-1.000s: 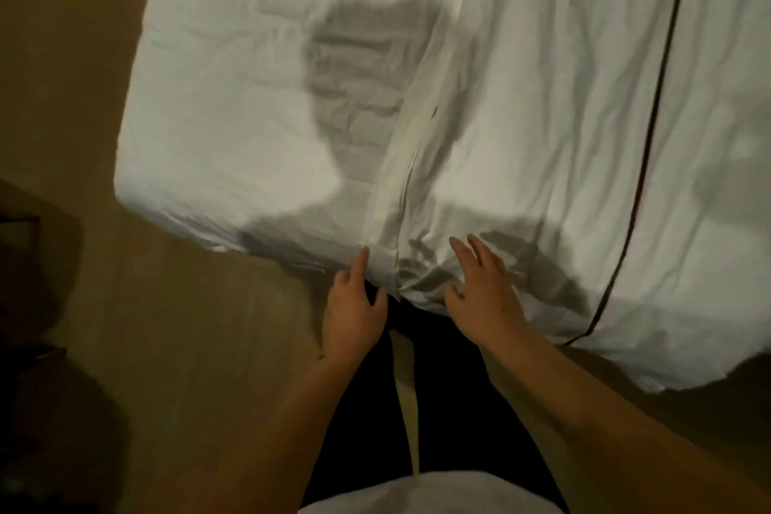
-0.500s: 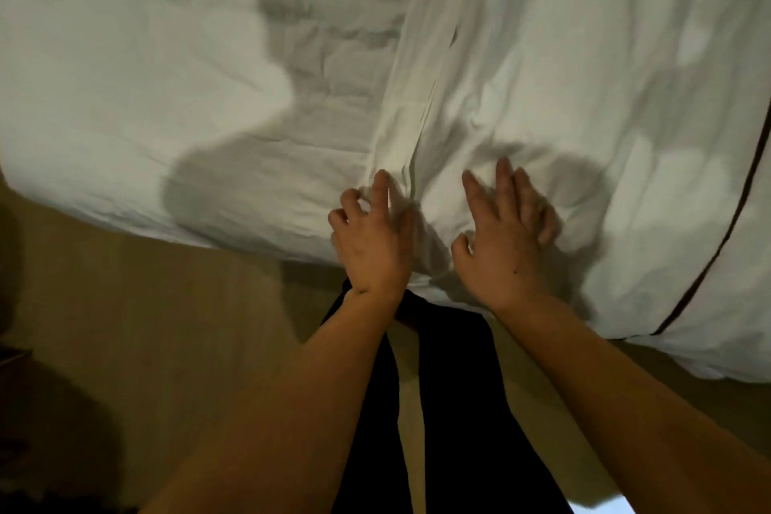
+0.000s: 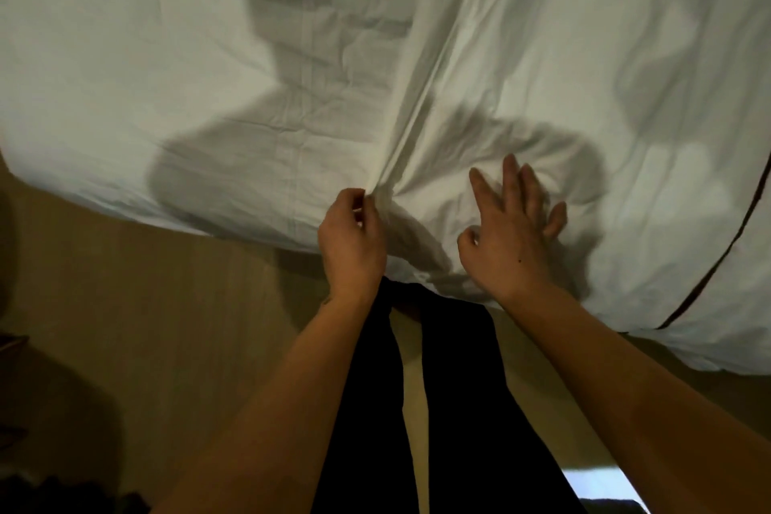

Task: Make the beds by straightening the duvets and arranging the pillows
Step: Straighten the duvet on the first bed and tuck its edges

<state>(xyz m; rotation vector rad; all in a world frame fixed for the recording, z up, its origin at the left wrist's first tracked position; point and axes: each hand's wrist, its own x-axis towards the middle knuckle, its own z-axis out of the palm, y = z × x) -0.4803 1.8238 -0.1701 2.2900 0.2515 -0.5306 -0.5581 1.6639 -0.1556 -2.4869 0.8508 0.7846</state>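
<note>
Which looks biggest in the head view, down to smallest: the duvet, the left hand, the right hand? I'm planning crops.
1. duvet, by far the largest; it fills the upper picture.
2. right hand and left hand: near alike. The right looks larger only because its fingers are spread flat, while the left pinches a fold.

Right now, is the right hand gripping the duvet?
No: the right hand lies flat with fingers spread on the duvet, while the left hand pinches its folded edge.
</note>
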